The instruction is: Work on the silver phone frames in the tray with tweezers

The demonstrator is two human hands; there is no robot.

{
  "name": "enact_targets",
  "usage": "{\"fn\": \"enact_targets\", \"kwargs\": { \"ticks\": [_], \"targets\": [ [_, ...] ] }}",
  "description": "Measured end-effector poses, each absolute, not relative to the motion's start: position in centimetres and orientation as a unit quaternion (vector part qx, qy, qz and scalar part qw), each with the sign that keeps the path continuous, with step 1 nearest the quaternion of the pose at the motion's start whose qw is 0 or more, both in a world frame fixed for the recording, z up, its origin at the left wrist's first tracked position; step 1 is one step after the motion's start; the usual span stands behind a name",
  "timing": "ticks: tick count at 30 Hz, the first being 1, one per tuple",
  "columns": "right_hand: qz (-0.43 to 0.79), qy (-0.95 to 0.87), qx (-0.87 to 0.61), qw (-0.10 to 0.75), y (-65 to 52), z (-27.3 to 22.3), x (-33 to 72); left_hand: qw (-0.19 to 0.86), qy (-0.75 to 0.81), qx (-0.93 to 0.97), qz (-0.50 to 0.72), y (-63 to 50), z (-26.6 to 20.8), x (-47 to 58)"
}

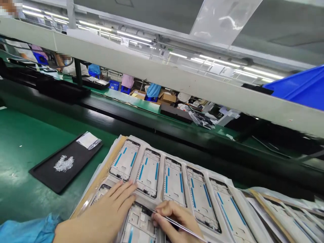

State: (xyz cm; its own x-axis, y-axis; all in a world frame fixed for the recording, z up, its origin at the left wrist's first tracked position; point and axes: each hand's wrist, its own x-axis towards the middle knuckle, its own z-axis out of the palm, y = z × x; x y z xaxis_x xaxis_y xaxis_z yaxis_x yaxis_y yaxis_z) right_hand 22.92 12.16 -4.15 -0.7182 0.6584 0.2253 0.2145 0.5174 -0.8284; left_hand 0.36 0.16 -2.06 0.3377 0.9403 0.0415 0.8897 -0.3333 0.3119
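Observation:
My left hand (106, 212) lies flat, fingers spread, on a clear plastic tray (162, 152) that holds several white phone frames with blue strips. Its fingertips rest near one phone frame (149, 172) in the back row. My right hand (177, 219) pinches thin metal tweezers (184, 227), whose tip touches the top edge of a near-row phone frame (139, 226) between the two hands. A light-blue sleeve (27, 229) covers my left forearm.
A black mat (50, 175) with a heap of tiny clear parts (63, 163) and a small plastic bag (88, 140) lies left on the green table. More trays (286, 216) are stacked at right. A conveyor belt (141, 118) and other workers lie beyond; a blue bin (301, 86) sits upper right.

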Motion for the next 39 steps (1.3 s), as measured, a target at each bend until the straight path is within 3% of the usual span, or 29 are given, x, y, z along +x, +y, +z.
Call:
{"fn": "enact_targets", "kwargs": {
  "ticks": [8, 18, 27, 39],
  "targets": [
    [0.436, -0.835, -0.222, 0.251, 12.1, -4.1, 21.9, 0.15, 0.54, 0.82, 0.114, 0.3, -2.5, -0.7],
    [0.437, -0.838, -0.204, 0.256, 11.8, -4.7, 21.7, 0.062, 0.519, 0.85, 0.07, 0.4, -1.7, -0.5],
    [0.435, -0.84, -0.186, 0.266, 11.7, -4.8, 21.5, -0.017, 0.496, 0.858, 0.135, -0.3, -7.3, -1.3],
    [0.411, -0.854, -0.152, 0.281, 11.5, -4.5, 21.4, -0.025, 0.493, 0.863, 0.103, -0.4, -8.8, -1.6]
  ]
}}
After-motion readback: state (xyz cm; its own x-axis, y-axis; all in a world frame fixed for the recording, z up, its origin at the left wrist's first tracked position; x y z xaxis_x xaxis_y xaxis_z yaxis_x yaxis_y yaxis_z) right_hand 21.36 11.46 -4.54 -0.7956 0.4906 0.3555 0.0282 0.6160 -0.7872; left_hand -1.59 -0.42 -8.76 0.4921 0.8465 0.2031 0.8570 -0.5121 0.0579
